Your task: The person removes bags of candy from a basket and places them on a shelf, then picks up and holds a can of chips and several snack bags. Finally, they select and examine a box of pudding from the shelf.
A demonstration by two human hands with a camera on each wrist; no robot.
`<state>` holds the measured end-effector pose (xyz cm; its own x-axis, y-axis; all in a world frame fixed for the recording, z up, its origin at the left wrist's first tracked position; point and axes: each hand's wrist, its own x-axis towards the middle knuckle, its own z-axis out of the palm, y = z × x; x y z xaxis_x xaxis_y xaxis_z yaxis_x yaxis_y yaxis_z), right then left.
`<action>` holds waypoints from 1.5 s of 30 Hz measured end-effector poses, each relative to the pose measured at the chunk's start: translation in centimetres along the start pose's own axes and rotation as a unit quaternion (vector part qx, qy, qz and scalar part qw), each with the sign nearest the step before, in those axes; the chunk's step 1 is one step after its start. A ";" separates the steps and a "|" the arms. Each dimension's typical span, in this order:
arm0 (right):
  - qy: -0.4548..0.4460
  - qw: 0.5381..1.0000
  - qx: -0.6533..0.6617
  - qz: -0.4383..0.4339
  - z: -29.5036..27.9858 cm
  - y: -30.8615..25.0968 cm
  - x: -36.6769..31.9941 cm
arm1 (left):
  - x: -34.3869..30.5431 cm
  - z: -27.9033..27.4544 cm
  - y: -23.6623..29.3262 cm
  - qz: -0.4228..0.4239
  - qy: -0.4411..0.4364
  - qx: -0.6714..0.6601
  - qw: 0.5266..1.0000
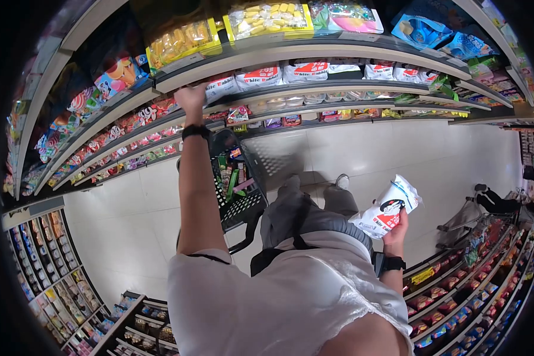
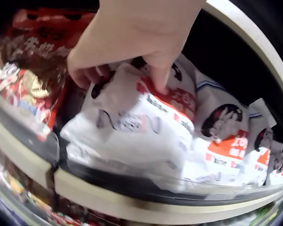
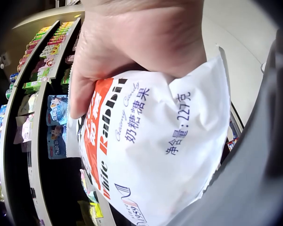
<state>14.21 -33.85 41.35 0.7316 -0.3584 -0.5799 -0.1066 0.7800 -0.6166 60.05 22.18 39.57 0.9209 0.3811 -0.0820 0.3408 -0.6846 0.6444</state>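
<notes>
My left hand (image 1: 191, 101) reaches up to a shelf and grips a white White Rabbit candy bag (image 2: 127, 129) at the left end of a row. In the left wrist view the thumb presses its front by the red band, with the fingers curled at its left side. Lower down, near my waist, my right hand (image 1: 396, 228) holds another White Rabbit candy bag (image 3: 155, 122). Its printed front faces up in the head view, and the thumb lies over the red panel in the right wrist view. More of the same bags (image 2: 224, 136) stand along the shelf to the right.
Below my left arm stands a dark shopping cart (image 1: 243, 210) with several packages inside. A red candy bag (image 2: 35, 80) sits left of the row. The shelf edge (image 2: 108, 193) runs under the bags. Another shelf rack (image 1: 457, 291) is at the lower right.
</notes>
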 end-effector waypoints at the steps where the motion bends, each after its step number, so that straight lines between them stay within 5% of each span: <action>1: 0.000 1.000 0.003 -0.003 -0.1 0.2 0.1 | -1.7 1.5 -0.1 0.006 -0.005 0.002 1.000; 3: -0.009 1.000 0.017 0.014 0.9 0.0 0.1 | -3.9 4.8 -1.5 0.101 0.141 -0.007 0.985; 10: -0.067 0.996 -0.001 0.055 4.6 0.2 1.7 | 0.1 5.7 -3.2 0.095 0.046 0.106 0.989; 15: -0.108 0.987 -0.026 0.114 8.5 1.2 4.2 | -1.9 5.2 -2.1 0.077 0.084 0.054 0.992; 17: -0.117 0.983 -0.045 0.133 11.0 1.6 4.5 | -3.9 4.0 0.1 0.004 0.071 0.120 0.990; 22: -0.155 0.969 -0.037 0.191 15.4 2.8 4.7 | -9.1 6.5 -2.5 0.117 0.173 0.054 0.977; 24: -0.130 0.967 -0.051 0.215 16.1 3.1 4.8 | -13.0 7.4 -2.9 0.172 -0.040 -0.116 0.978; 25: -0.143 0.966 -0.046 0.212 15.9 3.3 4.8 | -15.1 7.5 -2.0 0.178 -0.053 -0.116 0.976; 27: -0.168 0.962 -0.043 0.212 16.0 3.7 5.0 | -19.2 6.6 1.9 -0.054 -0.391 -0.169 0.903; 28: -0.167 0.961 -0.047 0.217 16.6 3.3 4.4 | -21.4 5.8 3.8 -0.051 -0.398 -0.166 0.901; 30: -0.183 0.955 -0.045 0.231 16.8 3.1 4.1 | -25.2 4.9 7.4 -0.041 -0.482 -0.323 0.814; 31: -0.180 0.956 -0.043 0.230 16.9 3.0 4.2 | -26.0 5.6 8.4 -0.041 -0.485 -0.321 0.812; 33: -0.198 0.950 -0.056 0.233 16.8 3.0 4.2 | -26.9 7.2 10.2 -0.113 -0.566 -0.375 0.726; 38: -0.216 0.947 -0.019 0.237 16.4 2.9 3.9 | -30.9 9.6 14.0 0.049 -0.549 -0.383 0.741; 41: -0.236 0.959 -0.068 0.143 16.5 1.5 2.5 | -32.7 6.3 17.4 0.133 -0.473 -0.367 0.790; 45: -0.266 0.935 -0.202 0.121 15.0 0.0 2.7 | -31.9 7.1 17.6 0.125 -0.502 -0.374 0.770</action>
<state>26.29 -27.09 47.74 0.8735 0.1924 -0.4472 -0.4784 0.5100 -0.7149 38.03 -6.43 48.12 0.7499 -0.6342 -0.1881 0.2701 0.0340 0.9622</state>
